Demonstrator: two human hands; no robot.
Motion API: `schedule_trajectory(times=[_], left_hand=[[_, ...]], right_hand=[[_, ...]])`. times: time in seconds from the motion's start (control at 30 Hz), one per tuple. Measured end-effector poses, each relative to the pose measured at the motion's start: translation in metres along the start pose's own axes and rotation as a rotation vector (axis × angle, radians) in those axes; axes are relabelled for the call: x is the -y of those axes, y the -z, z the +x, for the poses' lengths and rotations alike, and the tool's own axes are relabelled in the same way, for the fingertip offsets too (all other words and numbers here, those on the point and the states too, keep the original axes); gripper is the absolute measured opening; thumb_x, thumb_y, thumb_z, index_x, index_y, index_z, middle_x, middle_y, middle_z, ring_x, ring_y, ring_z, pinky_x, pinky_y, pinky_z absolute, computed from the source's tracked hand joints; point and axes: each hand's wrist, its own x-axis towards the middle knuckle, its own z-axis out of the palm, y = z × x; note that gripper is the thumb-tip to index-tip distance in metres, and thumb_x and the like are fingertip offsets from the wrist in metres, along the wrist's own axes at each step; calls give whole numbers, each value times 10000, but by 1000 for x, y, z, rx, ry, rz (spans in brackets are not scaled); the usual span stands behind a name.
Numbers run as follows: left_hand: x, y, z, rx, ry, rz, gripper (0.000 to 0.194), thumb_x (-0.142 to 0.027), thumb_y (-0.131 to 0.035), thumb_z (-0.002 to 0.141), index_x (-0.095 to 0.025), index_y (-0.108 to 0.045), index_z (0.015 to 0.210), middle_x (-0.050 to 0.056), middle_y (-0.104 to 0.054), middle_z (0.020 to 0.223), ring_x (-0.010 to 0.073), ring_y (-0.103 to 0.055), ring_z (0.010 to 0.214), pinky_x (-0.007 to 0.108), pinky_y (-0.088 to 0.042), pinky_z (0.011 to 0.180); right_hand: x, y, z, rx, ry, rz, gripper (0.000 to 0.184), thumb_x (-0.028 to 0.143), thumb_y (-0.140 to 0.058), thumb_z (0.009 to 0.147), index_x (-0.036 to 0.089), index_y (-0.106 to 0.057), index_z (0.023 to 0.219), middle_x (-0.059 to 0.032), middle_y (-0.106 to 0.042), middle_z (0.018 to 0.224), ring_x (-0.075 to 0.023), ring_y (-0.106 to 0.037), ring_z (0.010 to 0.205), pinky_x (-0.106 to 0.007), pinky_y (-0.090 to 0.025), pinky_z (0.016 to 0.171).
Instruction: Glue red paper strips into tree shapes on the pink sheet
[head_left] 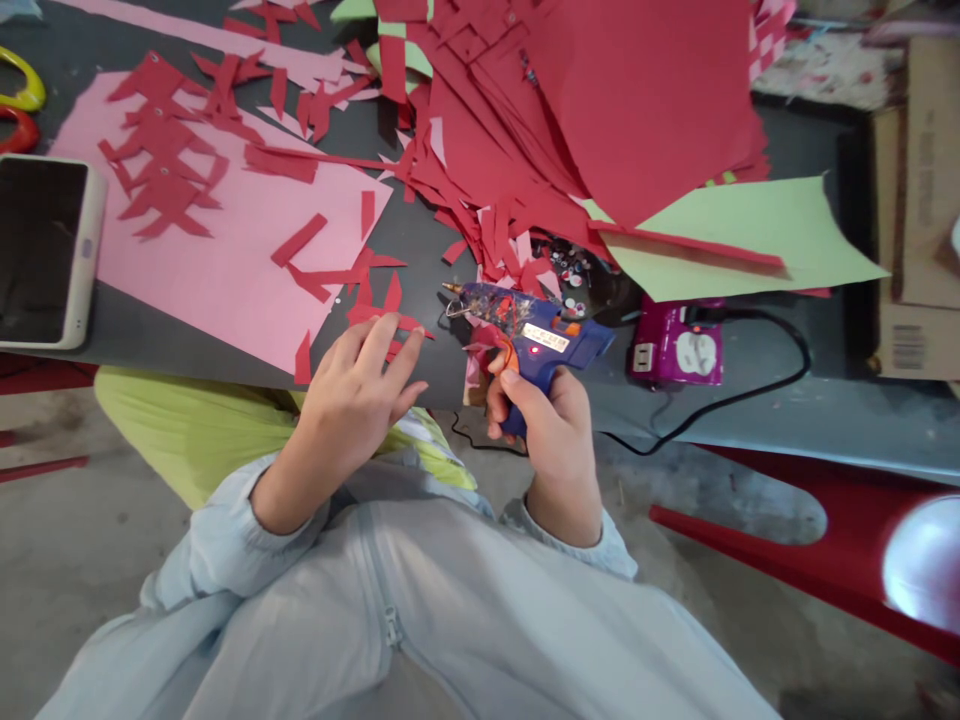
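Observation:
My right hand (pixel 555 420) is wrapped round the handle of a blue hot glue gun (pixel 574 345). Its orange trigger is under my fingers, a small red light glows on its side, and the metal tip points left. My left hand (pixel 356 390) lies palm down at the table's front edge, fingers apart, with the fingertips on or just over a cut red paper piece (pixel 367 315). Left of it, a pink paper sheet (pixel 247 260) carries loose red strips (pixel 300 240) and a red figure built from cut paper pieces (pixel 165 150).
A pile of red paper (pixel 637 90) covers the table's back, with a green sheet (pixel 750 240) at its right. Small beads (pixel 570 270) lie behind the glue gun. A black cord runs from a purple power socket (pixel 701 345). At left are a phone (pixel 45 250) and scissors (pixel 22 85).

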Motion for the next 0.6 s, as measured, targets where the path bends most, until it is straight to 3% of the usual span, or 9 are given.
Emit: schedule_trajectory(times=[0.43,0.6], left_hand=[[1,-2,1,11,-2,-33,428,-339,-517,994,-141,-587,1368,178,-629,1300,308,-551,1222,441,-505,1032],[2,-3,0,-16,-12,-11,430,-352,-509,998,-140,-596,1361,181,-633,1255,309,-570,1167,440,-526,981]], right_hand=[[2,-3,1,1,-5,-5,188,391,-635,855,211,-584,866,73,-543,530,-94,-526,400,-195,-333,357],[1,-2,2,6,16,-9,189,394,-630,866,210,-587,865,71,-545,532,-96,-527,405,-200,-343,363]])
